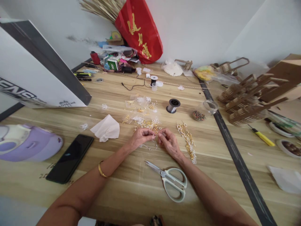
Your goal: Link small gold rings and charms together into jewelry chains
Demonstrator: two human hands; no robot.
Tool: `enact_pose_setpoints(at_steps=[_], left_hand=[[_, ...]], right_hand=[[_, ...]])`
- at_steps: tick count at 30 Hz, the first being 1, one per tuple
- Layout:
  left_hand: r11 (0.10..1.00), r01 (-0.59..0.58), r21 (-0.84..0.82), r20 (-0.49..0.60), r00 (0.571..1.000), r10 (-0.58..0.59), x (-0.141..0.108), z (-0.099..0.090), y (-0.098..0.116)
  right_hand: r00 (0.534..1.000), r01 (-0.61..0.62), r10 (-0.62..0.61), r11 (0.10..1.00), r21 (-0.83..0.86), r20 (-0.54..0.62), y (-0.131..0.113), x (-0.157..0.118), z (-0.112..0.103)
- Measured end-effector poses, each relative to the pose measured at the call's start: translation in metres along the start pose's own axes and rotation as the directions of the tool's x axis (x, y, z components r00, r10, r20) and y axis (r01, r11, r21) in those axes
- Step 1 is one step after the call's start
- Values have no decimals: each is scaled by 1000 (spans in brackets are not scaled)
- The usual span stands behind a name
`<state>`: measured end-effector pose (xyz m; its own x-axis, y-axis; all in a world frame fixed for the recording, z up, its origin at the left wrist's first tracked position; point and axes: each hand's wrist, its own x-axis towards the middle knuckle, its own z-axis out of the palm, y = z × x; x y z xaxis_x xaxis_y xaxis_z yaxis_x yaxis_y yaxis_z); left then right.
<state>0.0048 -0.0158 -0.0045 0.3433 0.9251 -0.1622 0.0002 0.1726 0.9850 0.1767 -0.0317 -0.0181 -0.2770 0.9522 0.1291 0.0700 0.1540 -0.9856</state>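
Observation:
My left hand [142, 137] and my right hand [167, 140] nearly meet over the wooden table, each with thumb and fingertips pinched. A thin silver beaded chain [151, 147] hangs from the left fingertips and curves down between the hands. Whatever the right fingertips hold is too small to make out. Just behind the hands lies a pile of gold and silver beads [147, 123]. Strands of gold and silver chain [188, 142] lie to the right of my right hand. Open-bladed scissors [172, 182] with pale green handles rest in front of it.
A black phone [70, 158], a white tissue [107, 128] and a purple-and-white object [30, 142] are on the left. Behind the beads stands a wire spool [173, 106]; a clear jar [209, 107] is right of it. Woven brown baskets [246, 100] stand farther right.

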Motion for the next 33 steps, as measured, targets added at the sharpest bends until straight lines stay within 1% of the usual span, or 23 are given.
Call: enact_pose_setpoints(at_steps=[6,14,19,23,26,33], left_hand=[[1000,-13,7,33,999,12,-3,1,5],[1000,-26,-8,63,998,27,-2,-1,1],[999,-30,-34,92,995,33,-1,-2,-3],[999,-23,-46,92,995,27,-1,-1,-3],[999,-10,-43,85,996,13,-2,0,-1],[1000,-12,-18,94,995,14,-3,2,2]], right_hand=[[999,-49,48,996,70,15,-5,2,-1],[993,-120,119,985,125,15,-4,3,-1],[993,-118,115,979,168,26,-2,2,1],[993,-119,117,987,111,25,-5,2,0],[995,-94,92,994,61,27,-7,2,0],[996,-76,75,997,28,42,-5,2,0]])
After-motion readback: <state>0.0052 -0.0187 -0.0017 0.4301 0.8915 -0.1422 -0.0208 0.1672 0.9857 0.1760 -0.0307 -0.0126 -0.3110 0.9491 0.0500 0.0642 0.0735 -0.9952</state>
